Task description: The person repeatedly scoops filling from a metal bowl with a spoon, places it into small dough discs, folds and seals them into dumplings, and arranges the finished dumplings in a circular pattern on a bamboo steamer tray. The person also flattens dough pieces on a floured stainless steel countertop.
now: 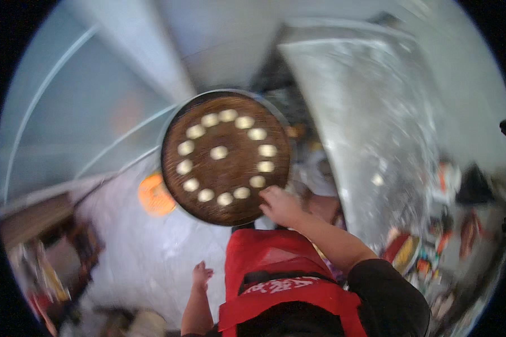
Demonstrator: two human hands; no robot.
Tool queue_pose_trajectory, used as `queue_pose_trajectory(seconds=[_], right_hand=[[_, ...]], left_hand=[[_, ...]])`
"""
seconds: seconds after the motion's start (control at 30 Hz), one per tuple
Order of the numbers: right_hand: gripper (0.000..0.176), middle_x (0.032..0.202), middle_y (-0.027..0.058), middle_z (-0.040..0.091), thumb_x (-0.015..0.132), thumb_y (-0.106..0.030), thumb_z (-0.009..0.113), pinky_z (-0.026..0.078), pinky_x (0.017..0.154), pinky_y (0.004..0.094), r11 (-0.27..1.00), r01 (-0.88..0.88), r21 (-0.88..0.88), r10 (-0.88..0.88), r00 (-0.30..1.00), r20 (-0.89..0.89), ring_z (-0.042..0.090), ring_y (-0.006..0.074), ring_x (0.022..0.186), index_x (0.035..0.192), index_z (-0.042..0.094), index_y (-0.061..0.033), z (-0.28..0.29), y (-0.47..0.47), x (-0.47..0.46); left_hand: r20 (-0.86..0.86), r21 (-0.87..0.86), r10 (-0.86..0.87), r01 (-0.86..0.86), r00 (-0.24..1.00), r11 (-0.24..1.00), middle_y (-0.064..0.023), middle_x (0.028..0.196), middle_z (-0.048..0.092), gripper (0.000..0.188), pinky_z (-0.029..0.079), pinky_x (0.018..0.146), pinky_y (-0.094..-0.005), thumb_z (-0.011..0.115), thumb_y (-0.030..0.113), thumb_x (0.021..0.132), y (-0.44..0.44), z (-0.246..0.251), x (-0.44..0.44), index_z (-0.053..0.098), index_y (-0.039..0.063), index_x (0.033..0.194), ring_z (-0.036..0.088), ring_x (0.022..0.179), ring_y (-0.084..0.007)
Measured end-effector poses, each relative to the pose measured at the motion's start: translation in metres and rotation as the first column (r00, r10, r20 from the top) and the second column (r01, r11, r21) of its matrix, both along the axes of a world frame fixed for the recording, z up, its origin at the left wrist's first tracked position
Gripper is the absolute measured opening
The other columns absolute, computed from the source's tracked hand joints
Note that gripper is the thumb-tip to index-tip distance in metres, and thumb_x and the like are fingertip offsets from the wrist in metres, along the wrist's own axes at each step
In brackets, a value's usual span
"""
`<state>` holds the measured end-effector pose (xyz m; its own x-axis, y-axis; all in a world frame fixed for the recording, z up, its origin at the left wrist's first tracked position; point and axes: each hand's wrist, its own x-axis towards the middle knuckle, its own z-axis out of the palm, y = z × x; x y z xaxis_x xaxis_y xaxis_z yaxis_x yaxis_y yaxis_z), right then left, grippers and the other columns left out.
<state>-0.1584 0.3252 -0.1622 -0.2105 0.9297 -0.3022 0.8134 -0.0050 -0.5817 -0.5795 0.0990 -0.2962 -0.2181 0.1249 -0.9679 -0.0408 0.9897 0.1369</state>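
A round, dark brown surface (225, 172) with a raised rim lies before me. Small pale rounded pieces, which look like dough, form a ring on it, and one more pale piece (219, 152) sits inside the ring. My right hand (281, 206) is at the lower right rim, fingers curled, close to a pale piece (257, 181); blur hides whether it holds anything. Lower down and apart from the round surface, my left hand (202, 274) hangs over the floor with its fingers partly spread and nothing seen in it.
A long shiny metal worktop (341, 126) runs along the right, with packets and other items at its lower end. An orange round object (155, 195) is on the pale floor beside the round surface. Glass panels stand at the upper left, a wooden shelf (36, 219) below them.
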Motion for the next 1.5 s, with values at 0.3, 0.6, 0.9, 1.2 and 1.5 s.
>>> queue_pose_trajectory(seconds=[0.3,0.6,0.9,1.2,1.5], right_hand=[[0.039,0.117,0.0201,0.064,0.084,-0.010,0.069,0.050,0.093,0.0500,0.578,0.489,0.653,-0.784,0.555,0.279,0.060,0.0408,0.108,0.123,0.064,-0.0064,0.083,-0.089,0.234],[0.032,0.108,0.0194,0.064,0.094,-0.023,0.064,0.055,0.080,0.0475,0.348,0.711,0.612,-0.920,0.384,0.076,0.064,0.0391,0.097,0.122,0.062,-0.0100,0.047,-0.101,0.338],[0.018,0.098,0.0135,0.063,0.087,-0.019,0.070,0.055,0.078,0.0461,0.579,0.553,0.599,-0.693,0.721,0.004,0.065,0.0345,0.092,0.103,0.070,-0.0113,0.043,-0.069,0.365],[0.025,0.093,0.0120,0.063,0.087,-0.031,0.072,0.054,0.071,0.0440,0.620,0.613,0.490,-0.749,0.649,0.135,0.065,0.0324,0.086,0.095,0.068,-0.0078,0.043,-0.112,0.368],[0.064,0.145,0.0251,0.049,0.090,-0.038,0.069,0.039,0.108,0.0549,0.681,0.468,0.563,-0.704,0.630,0.327,0.048,0.0425,0.132,0.140,0.051,-0.0028,0.056,-0.128,0.360]], left_hand=[[0.008,0.094,-0.289,0.287,0.957,0.953,-0.0137,0.078,0.066,0.035,0.044,0.048,-0.0274,0.052,0.035,0.104,0.125,0.033,0.044,0.055,0.004,0.121,0.060,0.057,-0.0183],[-0.077,0.352,-0.402,0.402,0.912,0.845,-0.0089,0.078,0.064,0.032,0.043,0.053,-0.0267,0.052,0.032,0.103,0.174,0.106,0.137,0.055,0.004,0.118,0.060,0.062,-0.0152],[-0.170,0.186,-0.501,0.526,0.849,0.830,-0.0121,0.085,0.069,0.041,0.049,0.058,-0.0319,0.053,0.033,0.104,0.121,0.115,0.147,0.056,0.001,0.129,0.065,0.066,-0.0193],[-0.176,0.304,-0.429,0.463,0.886,0.833,-0.0126,0.087,0.070,0.040,0.050,0.058,-0.0319,0.053,0.031,0.105,0.098,0.136,0.156,0.056,-0.001,0.130,0.064,0.065,-0.0184],[-0.198,0.248,-0.496,0.532,0.846,0.809,-0.0114,0.081,0.069,0.040,0.049,0.055,-0.0310,0.052,0.031,0.104,0.081,0.128,0.151,0.059,-0.002,0.125,0.063,0.062,-0.0173]])
